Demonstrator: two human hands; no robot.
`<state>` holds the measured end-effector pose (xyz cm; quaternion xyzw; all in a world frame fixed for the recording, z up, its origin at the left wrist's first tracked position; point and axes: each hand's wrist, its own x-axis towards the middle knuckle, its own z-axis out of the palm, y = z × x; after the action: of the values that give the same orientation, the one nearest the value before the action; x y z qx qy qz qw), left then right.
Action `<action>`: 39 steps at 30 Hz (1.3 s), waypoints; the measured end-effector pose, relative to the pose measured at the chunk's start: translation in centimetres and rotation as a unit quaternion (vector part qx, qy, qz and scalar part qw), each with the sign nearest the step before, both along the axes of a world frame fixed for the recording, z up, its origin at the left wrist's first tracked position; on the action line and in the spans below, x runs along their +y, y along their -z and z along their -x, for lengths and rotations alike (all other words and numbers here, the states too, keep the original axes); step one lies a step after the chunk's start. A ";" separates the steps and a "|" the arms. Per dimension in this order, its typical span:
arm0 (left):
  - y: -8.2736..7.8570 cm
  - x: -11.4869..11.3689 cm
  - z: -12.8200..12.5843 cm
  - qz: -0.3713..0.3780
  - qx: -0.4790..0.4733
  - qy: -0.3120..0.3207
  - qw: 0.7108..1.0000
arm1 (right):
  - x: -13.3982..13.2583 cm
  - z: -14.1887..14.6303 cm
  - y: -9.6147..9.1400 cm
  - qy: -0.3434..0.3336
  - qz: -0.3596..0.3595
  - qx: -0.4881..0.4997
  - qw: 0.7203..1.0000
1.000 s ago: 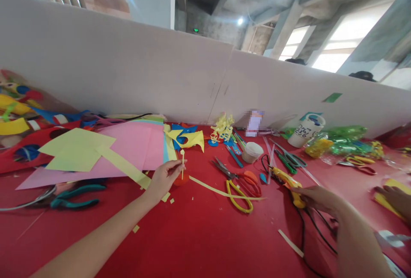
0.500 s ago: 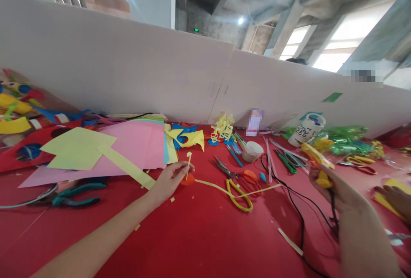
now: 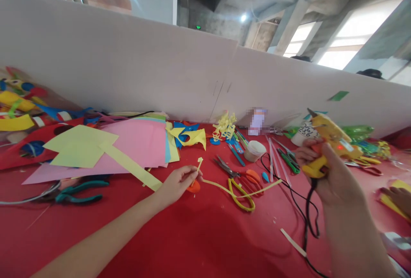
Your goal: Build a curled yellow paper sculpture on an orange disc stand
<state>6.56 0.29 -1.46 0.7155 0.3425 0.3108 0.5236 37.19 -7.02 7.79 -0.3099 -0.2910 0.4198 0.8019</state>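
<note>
Between its fingertips my left hand (image 3: 181, 180) pinches a narrow yellow paper strip (image 3: 199, 165) whose end sticks up with a small fold. An orange disc (image 3: 193, 187) shows just below these fingers; whether they touch it I cannot tell. From beside the hand a long thin yellow strip (image 3: 218, 184) trails right across the yellow-handled scissors (image 3: 241, 195). Gripped in my right hand (image 3: 337, 175) is a yellow hot glue gun (image 3: 330, 130), raised above the table with its nozzle toward the upper left. Its black cord (image 3: 310, 203) hangs down.
Pink paper sheets (image 3: 138, 141) and teal-handled pliers (image 3: 80, 192) lie left. Behind are curled yellow paper (image 3: 224, 126), a white cup (image 3: 254, 151) and clear glue sticks (image 3: 278, 162). A white partition (image 3: 144, 68) stands behind the table. Another person's hand (image 3: 398, 196) is at far right.
My right hand has lifted the glue gun and turned it, bringing its side into view. My left hand, still pinching the paper strip, has shifted slightly right. The view has moved a little.
</note>
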 end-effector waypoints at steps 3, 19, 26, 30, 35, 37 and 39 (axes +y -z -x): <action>-0.2 0.1 0.2 0.014 -0.018 -0.005 1.000 | -0.2 3.2 -0.9 0.003 -0.043 -0.050 0.998; -1.1 -0.2 0.7 0.061 -0.068 -0.060 0.994 | 1.1 11.6 5.3 -0.065 0.126 -0.614 0.777; -1.0 -0.3 0.6 0.052 -0.059 -0.049 0.996 | 1.1 11.6 5.8 -0.047 0.120 -0.629 0.766; -1.0 -0.2 0.5 0.048 -0.058 -0.044 0.996 | 1.1 11.5 5.9 -0.059 0.125 -0.623 0.770; -1.2 -0.3 0.5 0.048 -0.054 -0.047 0.996 | 1.0 11.5 5.5 -0.044 0.123 -0.633 0.763; -1.2 -0.3 0.4 0.046 -0.055 -0.048 0.996 | 0.9 11.5 5.4 -0.057 0.116 -0.640 0.757; -1.2 -0.3 0.4 0.045 -0.054 -0.052 0.996 | 0.9 11.6 5.3 -0.068 0.117 -0.641 0.755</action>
<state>6.13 -0.02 -0.28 0.6545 0.3639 0.3603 0.5563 25.64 -6.11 2.48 -0.5776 -0.7059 0.2067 0.3541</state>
